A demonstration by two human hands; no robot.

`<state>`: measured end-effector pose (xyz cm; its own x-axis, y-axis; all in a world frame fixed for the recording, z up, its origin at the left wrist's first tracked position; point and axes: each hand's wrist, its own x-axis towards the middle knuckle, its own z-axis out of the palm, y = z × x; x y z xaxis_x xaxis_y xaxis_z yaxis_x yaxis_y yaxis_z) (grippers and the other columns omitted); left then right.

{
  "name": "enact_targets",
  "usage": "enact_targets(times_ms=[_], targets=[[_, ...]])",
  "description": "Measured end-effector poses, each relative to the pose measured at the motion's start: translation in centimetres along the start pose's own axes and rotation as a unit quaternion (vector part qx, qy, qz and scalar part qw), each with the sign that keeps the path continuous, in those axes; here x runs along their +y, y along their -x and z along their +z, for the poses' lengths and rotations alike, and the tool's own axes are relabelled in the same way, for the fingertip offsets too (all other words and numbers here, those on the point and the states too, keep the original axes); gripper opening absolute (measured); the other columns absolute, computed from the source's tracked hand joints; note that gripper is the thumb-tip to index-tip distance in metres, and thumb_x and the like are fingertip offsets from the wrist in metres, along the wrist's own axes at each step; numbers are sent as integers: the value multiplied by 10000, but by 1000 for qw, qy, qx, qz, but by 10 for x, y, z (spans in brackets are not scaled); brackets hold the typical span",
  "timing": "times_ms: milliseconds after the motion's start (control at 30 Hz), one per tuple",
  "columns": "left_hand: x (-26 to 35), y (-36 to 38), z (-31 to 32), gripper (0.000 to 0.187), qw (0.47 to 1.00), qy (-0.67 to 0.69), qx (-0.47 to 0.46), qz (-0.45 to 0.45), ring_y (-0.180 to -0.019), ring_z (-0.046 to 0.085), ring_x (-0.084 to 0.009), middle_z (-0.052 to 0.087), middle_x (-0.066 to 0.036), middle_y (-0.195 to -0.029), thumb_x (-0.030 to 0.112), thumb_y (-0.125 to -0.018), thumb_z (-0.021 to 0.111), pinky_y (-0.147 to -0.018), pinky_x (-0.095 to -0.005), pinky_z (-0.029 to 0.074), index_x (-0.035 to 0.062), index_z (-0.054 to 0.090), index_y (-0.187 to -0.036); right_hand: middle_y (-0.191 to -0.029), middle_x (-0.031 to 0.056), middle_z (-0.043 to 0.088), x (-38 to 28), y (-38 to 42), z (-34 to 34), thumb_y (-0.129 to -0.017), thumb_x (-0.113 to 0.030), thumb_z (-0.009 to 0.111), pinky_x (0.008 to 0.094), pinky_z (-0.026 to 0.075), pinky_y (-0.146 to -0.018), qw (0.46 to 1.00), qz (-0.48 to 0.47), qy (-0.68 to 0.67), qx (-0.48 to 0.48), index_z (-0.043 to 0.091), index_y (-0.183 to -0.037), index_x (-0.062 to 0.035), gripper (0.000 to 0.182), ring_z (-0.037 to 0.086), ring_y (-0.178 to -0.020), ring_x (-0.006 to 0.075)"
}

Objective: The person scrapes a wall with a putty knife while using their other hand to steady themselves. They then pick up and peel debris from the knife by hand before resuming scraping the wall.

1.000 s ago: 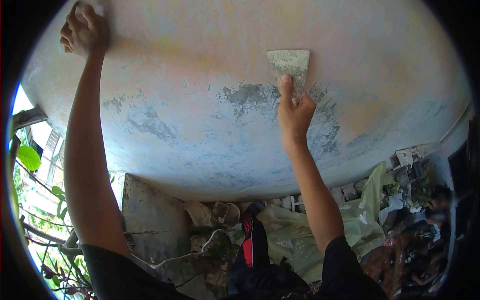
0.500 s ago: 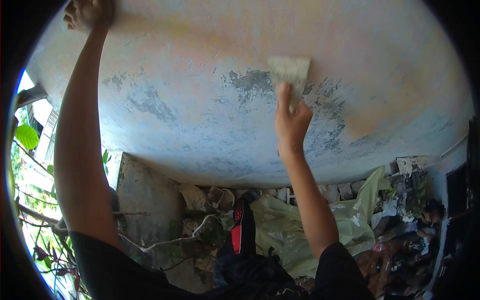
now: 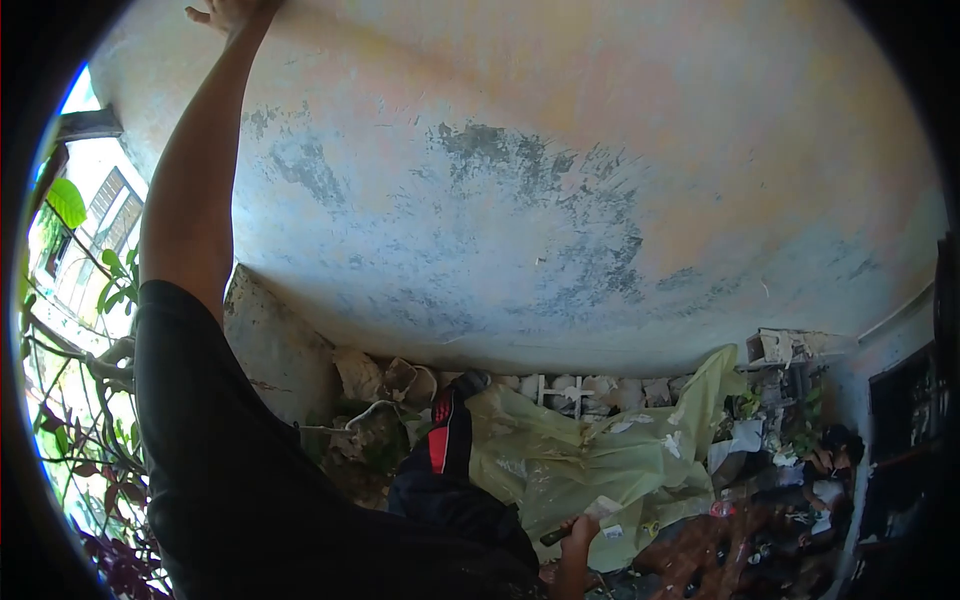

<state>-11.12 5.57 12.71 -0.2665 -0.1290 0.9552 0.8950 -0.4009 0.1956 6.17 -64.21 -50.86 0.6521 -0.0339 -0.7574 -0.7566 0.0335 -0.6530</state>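
Observation:
My left hand is up at the top edge of the view against the painted wall, partly cut off, with a finger and thumb apart. Low in the view, my right hand is closed around a scraper. The scraper's dark handle sticks out to the left of the fist and its pale flat blade to the right. Grey bare patches show on the wall where paint is gone, with streaks around them.
A greenish plastic sheet with paint flakes lies along the wall's foot. Beside it are rubble and a broken pot. Branches and leaves crowd the left side. Clutter covers the right-hand ground. My leg reaches toward the wall.
My right hand has come down from the wall to beside my body, still holding the scraper. My left arm appears farther right as the view has shifted.

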Motion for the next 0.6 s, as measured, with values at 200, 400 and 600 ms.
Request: enact_targets(times_ms=[200,400,600], targets=[[61,84,-120,416,952,299,-27,-49,-1083,496,-340,534,-186,-1170,349,-882,530,-957,-427,357,90,523,-1207,-639,61,436,-118,54,105,-955,-319,490,296,355,-415,961,-72,-40,-264,408,-1063,-111,248,408,-470,142],[146,356,-365,391,484,437,-635,-415,-924,637,-222,665,-140,-931,352,-966,436,-813,-355,487,37,549,-1169,-785,86,592,-178,136,212,-993,-241,407,276,438,-552,833,-316,111,-439,459,-1167,-16,289,531,-648,124],[172,390,-463,407,386,394,-678,-486,-697,581,-136,553,-64,-712,365,-1002,354,-606,-277,465,1,520,-1078,-1104,126,619,-119,163,231,-1007,-196,320,339,373,-959,815,-268,69,-509,445,-1199,10,309,556,-989,203]])
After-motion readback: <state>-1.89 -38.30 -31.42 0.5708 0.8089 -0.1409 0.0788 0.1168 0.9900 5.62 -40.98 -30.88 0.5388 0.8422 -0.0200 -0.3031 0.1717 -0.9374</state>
